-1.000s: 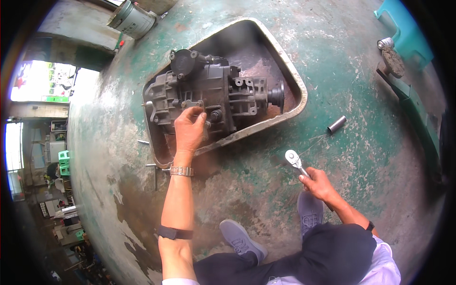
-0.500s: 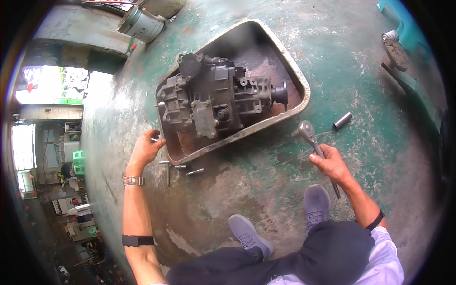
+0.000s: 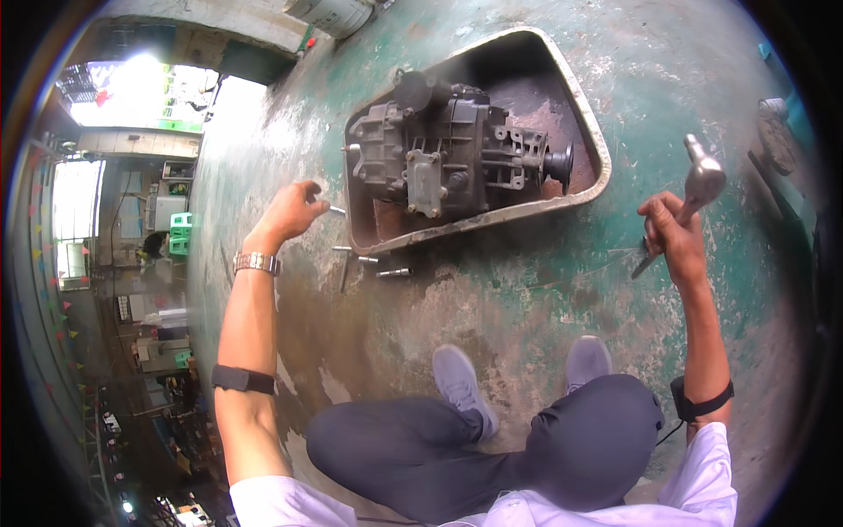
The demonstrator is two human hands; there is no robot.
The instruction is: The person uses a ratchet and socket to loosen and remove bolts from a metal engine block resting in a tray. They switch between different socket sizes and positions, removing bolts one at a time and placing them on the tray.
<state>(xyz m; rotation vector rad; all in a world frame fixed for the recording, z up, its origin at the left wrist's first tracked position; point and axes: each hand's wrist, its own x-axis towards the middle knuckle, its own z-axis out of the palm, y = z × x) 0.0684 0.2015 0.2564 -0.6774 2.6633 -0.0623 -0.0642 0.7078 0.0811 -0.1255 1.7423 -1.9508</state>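
Note:
My right hand point(image 3: 676, 237) is closed round a ratchet wrench point(image 3: 705, 180), its head raised and its handle slanting down to the left. My left hand point(image 3: 294, 213) is beside the left end of a metal tray point(image 3: 571, 204), fingers curled. A small shiny metal rod point(image 3: 337, 209) juts from its fingertips; the rest is hidden. In the tray lies a dirty grey gearbox point(image 3: 465, 154) with a bolted cover plate point(image 3: 425, 184) and a round flange at its right end. A T-shaped tool point(image 3: 343, 270) and a short metal socket piece point(image 3: 394, 272) lie before the tray.
Underfoot is a worn green concrete floor point(image 3: 527, 299); my shoes point(image 3: 461, 386) are in front of the tray. A bucket point(image 3: 332, 13) stands at the far left. Dark round and long parts point(image 3: 777, 145) lie at the right. Green stools point(image 3: 180, 233) show beyond the left side.
My right hand has moved up and right, and the ratchet head is lifted higher. The tray and left hand appear shifted as the view turned. The loose socket by my right hand no longer shows.

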